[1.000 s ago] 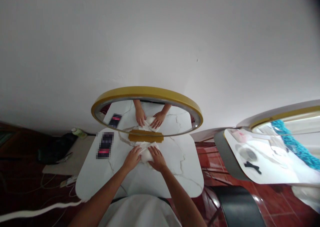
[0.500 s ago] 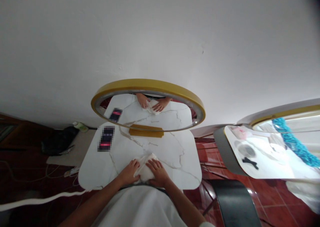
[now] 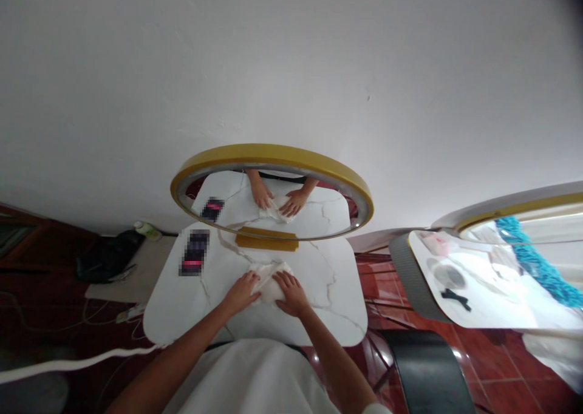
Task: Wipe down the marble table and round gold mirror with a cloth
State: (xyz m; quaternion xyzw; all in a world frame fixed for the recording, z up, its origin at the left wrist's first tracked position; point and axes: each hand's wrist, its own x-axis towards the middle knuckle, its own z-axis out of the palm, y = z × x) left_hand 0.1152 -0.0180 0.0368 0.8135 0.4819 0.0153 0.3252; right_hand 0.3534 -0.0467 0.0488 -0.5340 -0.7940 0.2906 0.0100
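A crumpled white cloth [image 3: 272,285] lies on the white marble-patterned table [image 3: 319,323], in front of my body. My left hand [image 3: 243,291] holds its left side, fingers bent over the edge and thumb lower down. On the cloth's right side my right hand [image 3: 291,291] presses down, fingers over the fabric and thumb apart. Some of the cloth is hidden under the fingers. Both hands and the cloth also show in the round, gold-framed mirror [image 3: 273,153] beyond them.
A blurred-out dark rectangular item [image 3: 194,253] lies at the table's left. The mirror's gold base [image 3: 266,239] stands at the back. To the right are a black seat [image 3: 430,371] and a second white table [image 3: 492,311]. A white cable [image 3: 82,364] runs at the left.
Both hands have slid forward over the table toward the mirror, and the white cloth has moved with them. A strip of tabletop now shows between the cloth and my body.
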